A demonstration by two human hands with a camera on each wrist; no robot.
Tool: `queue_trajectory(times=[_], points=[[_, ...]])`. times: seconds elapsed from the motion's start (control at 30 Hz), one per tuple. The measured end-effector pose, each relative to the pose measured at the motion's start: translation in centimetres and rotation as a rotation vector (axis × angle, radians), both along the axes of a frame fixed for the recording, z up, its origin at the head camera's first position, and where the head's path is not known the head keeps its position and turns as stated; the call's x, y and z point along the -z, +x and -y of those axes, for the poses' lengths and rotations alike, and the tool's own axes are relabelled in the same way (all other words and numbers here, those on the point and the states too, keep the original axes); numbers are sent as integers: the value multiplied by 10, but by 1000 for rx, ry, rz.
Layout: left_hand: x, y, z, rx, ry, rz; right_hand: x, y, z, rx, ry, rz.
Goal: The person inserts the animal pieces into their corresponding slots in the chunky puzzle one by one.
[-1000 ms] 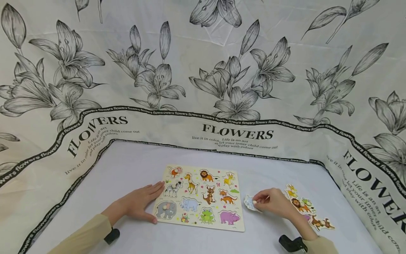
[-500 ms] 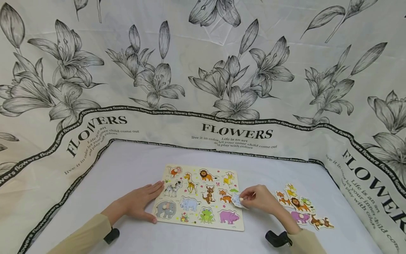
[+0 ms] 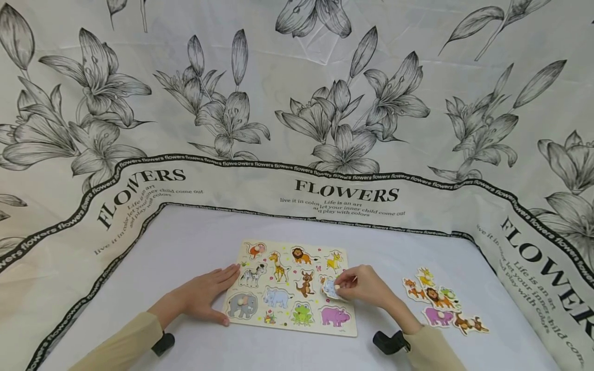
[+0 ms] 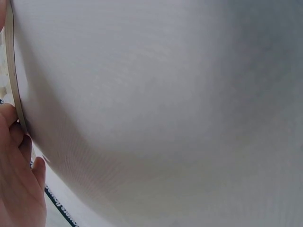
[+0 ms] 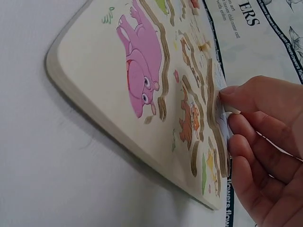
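Observation:
My right hand (image 3: 366, 287) pinches the small knob of a pale blue animal puzzle piece (image 3: 328, 288) over the right side of the wooden animal puzzle board (image 3: 315, 329). The piece overlaps the printed tiger in the head view. From the right wrist, the thumb and index finger grip the knob, and the piece (image 5: 215, 123) shows nearly edge-on above the board. My left hand (image 3: 204, 293) rests with extended fingers along the board's left edge, thumb near the lower left corner. An elephant piece (image 3: 243, 306) with a knob lies in its recess. Part of the left hand (image 4: 19, 184) shows beside the board's edge.
Right of the board lies a group of loose pieces: a tiger (image 3: 414, 289), a yellow animal (image 3: 426, 277), a lion (image 3: 436, 298), a frog (image 3: 449, 294), a purple hippo (image 3: 438, 317) and a kangaroo (image 3: 468, 323). Flower-printed cloth (image 3: 241, 129) rises behind the white table surface (image 3: 209, 237).
My right hand has carried the pale blue piece leftward from beside the board to over its right side. The left hand has stayed at the board's left edge.

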State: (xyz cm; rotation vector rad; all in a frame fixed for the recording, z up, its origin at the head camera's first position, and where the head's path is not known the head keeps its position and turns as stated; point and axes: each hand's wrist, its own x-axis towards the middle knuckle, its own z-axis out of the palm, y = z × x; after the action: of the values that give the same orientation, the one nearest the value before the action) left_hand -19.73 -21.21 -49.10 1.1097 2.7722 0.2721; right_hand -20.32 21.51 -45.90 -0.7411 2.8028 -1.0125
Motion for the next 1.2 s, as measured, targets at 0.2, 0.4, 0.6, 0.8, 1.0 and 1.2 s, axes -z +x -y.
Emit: queue_trajectory(times=[0.2,0.4,0.6,0.8,1.0,1.2], points=[[-1,0,1,-8,3,8,-3,-6,15,-23,-8,-8],[-1,-1,1,-3,3,7,-7,-11,29,-53,-13,-3],[-4,-1,0,-4,-2,15,-10,-14,42,-55,-23,-10],[-6,0,0,-11,-9,21,-11,-16,56,-77,-47,22],[-3,-1,0,-13,-13,25,-10,-17,68,-80,-58,32],[0,-2,0,-9,-15,16,-9,-19,79,-80,-65,40]])
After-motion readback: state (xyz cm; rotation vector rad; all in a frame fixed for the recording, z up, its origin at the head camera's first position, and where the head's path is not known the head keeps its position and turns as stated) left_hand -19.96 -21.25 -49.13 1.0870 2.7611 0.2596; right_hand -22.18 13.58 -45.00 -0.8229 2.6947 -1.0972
